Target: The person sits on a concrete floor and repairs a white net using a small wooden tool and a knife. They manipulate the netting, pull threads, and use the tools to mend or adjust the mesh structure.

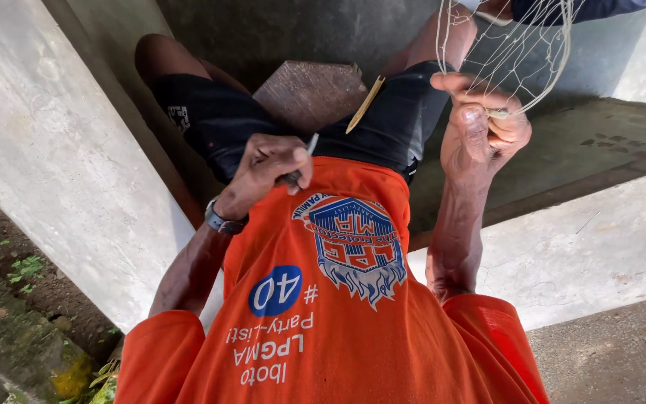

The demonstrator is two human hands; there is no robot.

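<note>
My left hand (267, 168), with a watch at the wrist, is closed on a small thin tool (309, 146) whose pale tip sticks out above my orange shirt. My right hand (480, 123) is raised and pinches the strands of a white fishing net (521, 45) that hangs from the upper right. A flat tan netting needle (364, 105) lies slanted on my black shorts between the two hands. The hands are apart, about a forearm's width from each other.
A brown wooden block (312, 93) sits between my thighs. Concrete ledges run along the left (54, 164) and right (585, 254). Another person's dark-blue sleeve (585, 9) and hand are at the top right by the net. Dirt and weeds lie at the lower left.
</note>
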